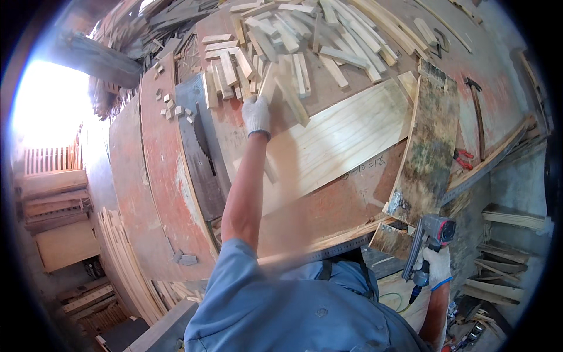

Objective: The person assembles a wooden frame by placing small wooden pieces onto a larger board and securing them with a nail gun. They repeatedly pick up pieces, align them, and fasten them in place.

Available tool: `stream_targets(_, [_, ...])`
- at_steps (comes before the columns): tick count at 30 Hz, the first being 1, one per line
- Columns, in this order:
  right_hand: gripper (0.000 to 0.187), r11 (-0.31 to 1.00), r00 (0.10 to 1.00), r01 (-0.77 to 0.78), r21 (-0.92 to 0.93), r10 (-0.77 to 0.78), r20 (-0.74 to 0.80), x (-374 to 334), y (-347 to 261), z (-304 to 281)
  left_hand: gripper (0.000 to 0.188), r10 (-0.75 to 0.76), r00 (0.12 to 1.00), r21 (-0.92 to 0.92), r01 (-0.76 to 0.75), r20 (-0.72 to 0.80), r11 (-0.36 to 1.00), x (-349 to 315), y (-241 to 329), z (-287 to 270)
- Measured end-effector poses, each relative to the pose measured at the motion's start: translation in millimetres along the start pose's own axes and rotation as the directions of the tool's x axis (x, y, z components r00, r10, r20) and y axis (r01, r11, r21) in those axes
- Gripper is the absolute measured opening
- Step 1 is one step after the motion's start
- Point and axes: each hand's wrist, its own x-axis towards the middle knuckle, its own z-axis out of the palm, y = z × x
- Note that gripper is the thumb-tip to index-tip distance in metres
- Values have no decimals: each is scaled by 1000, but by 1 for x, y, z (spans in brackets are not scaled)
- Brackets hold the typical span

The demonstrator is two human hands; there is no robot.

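Note:
My left hand, in a white knit glove, reaches to the near edge of a pile of short pale wood strips. Its fingers are closed on the end of one short wood strip, which points away from me. A second strip, slightly blurred, slants just to the right of it. Low on the right, my gloved right hand grips a nail gun with a dark grey body and a long magazine. A hose fitting shows at its lower end. Right of my left hand lies a wide pale wooden board.
A handsaw blade lies left of my forearm, with small wood cubes beyond it. On the right are a stained plank, a hammer and red-handled pliers. A metal-edged rail runs along the bench front.

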Motion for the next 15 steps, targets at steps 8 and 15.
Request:
stream_targets(8, [37, 998, 999, 21, -55, -19, 39, 4, 7, -3, 26, -185, 981, -524, 191, 64, 830, 1, -42, -24])
stream_targets(15, [35, 998, 1000, 13, -58, -11, 24, -2, 2, 2, 52, 90, 995, 455, -66, -32, 888, -7, -33, -6])
